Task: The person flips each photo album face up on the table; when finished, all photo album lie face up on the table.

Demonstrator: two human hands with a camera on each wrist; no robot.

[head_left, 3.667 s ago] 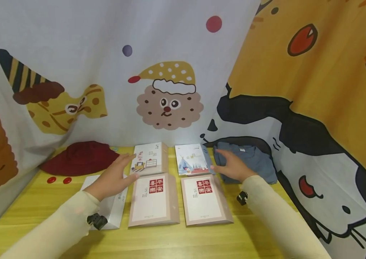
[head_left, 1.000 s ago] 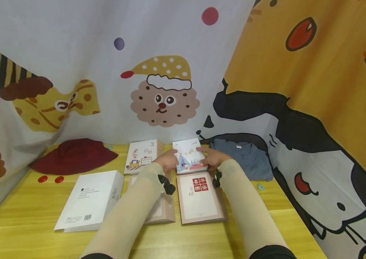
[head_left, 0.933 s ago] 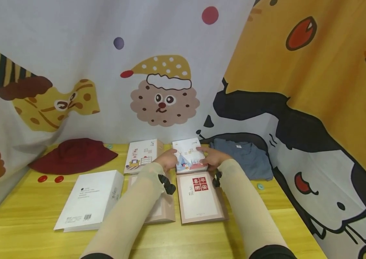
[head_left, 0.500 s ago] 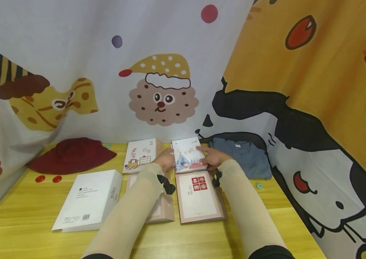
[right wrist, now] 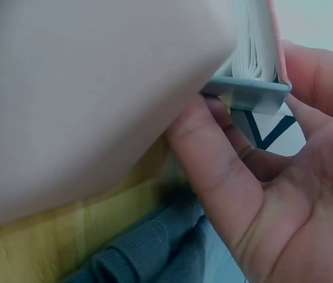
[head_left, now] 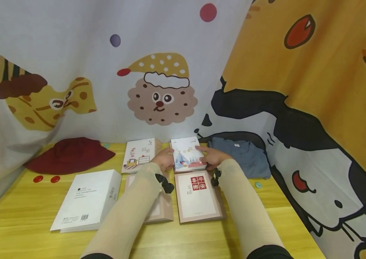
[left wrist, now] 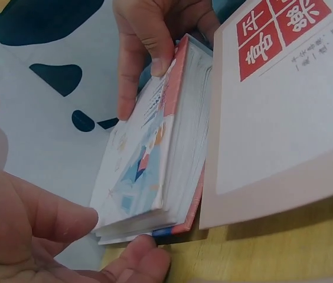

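Both my hands are at a book with a blue tent on its white cover, in the back row on the table. My left hand holds its left edge, with the thumb at the cover's edge and fingers low beside it in the left wrist view. From the right, my right hand grips the spine side, thumb on the cover and fingers below the grey-blue spine. The pages are a little spread at the bottom edge. In front lies a pinkish book with red characters.
Another pinkish book lies partly under my left forearm. Behind it is a white illustrated book. A white book with a barcode, a dark red hat, red buttons and a folded blue-grey garment surround them.
Since the oldest frame, both hands have moved inward and taken hold of the tent book by its two sides. Over the last second the hands barely move; the view shifts slightly.
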